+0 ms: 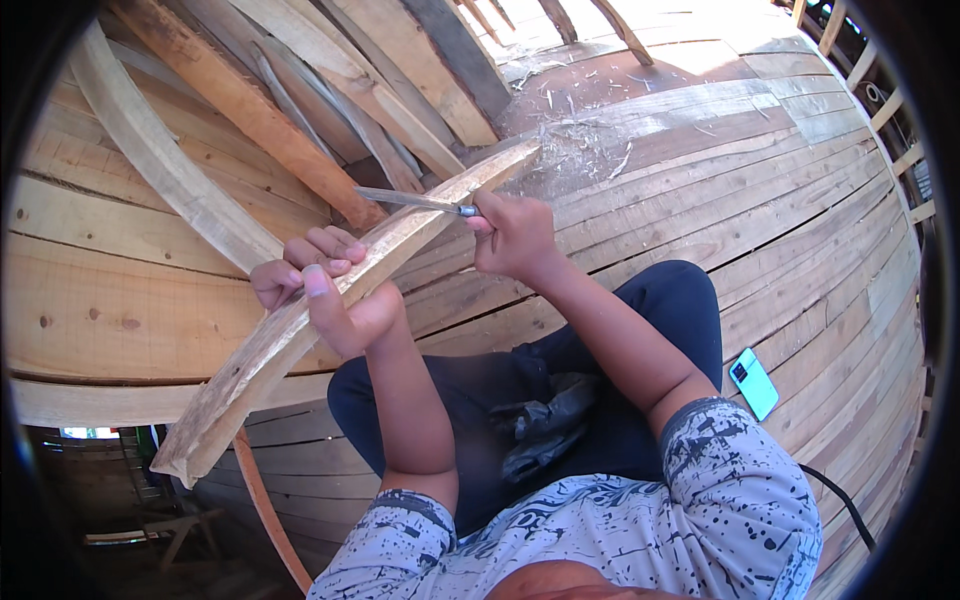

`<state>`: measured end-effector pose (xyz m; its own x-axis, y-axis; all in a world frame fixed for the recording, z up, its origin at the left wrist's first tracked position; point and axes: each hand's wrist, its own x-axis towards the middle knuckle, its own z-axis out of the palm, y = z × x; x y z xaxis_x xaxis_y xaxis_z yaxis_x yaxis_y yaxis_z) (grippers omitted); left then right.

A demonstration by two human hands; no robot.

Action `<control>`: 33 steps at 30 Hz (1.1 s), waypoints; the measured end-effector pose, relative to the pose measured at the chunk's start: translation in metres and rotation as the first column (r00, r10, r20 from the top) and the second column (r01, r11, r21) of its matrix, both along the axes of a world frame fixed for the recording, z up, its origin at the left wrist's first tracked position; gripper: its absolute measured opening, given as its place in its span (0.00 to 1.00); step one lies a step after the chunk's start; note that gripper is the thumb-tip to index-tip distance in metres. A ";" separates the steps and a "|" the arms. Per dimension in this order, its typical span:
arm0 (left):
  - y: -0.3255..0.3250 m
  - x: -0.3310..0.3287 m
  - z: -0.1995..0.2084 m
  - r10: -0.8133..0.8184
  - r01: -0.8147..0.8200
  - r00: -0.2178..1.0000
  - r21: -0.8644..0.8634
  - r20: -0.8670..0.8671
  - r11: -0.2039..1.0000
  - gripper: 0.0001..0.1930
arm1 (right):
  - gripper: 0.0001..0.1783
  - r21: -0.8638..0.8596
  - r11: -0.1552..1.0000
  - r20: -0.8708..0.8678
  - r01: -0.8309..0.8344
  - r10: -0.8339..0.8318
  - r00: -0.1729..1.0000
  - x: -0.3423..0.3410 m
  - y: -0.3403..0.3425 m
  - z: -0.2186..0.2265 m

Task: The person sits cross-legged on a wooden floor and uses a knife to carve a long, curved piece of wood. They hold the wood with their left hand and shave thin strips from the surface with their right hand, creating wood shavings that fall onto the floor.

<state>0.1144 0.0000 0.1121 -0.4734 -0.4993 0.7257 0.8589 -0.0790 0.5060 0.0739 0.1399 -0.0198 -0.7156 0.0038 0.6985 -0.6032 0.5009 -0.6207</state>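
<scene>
A long, slightly curved piece of wood (pixel 240 390) slants from the lower left up to the middle of the view, its far end resting near the planks. My left hand (pixel 335 295) is closed around its middle, thumb on top and fingers over the far side. My right hand (pixel 515 235) grips a knife (pixel 405 198) by its handle, which the fist mostly hides. A metal collar shows at the base of the blade. The blade lies across the wood beyond my left hand, its tip pointing left.
Several boards and beams (pixel 240 90) lean at the upper left, beside a curved rib (pixel 165 155). Wood shavings (pixel 600 145) litter the plank floor (pixel 780 220). A light blue phone (pixel 755 385) lies right of my knee. At the lower left, the planking drops to a dark space (pixel 130 520).
</scene>
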 end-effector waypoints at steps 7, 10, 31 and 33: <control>-0.009 -0.003 -0.008 -0.134 0.136 0.985 0.006 -0.110 0.991 0.10 | 0.14 0.222 0.890 0.062 0.399 -0.421 0.905 -0.019 0.032 0.001; -0.021 -0.009 -0.010 -0.067 0.074 0.994 0.077 -0.083 0.994 0.11 | 0.13 0.136 0.920 0.345 0.369 -0.393 0.852 -0.044 0.085 -0.008; -0.029 -0.018 -0.004 -0.140 0.136 0.987 -0.054 -0.080 0.989 0.10 | 0.34 -0.285 0.940 0.781 -0.186 0.340 0.523 -0.020 0.019 0.041; -0.026 -0.018 -0.004 -0.149 0.143 0.985 -0.063 -0.090 0.988 0.11 | 0.36 -0.329 0.935 0.762 -0.136 0.348 0.546 -0.020 0.017 0.037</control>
<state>0.0963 -0.0265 0.1076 -0.4665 -0.3871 0.7954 0.8842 -0.1809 0.4306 0.0537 0.1564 0.0176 -0.9686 -0.1925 -0.1572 0.1155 0.2116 -0.9705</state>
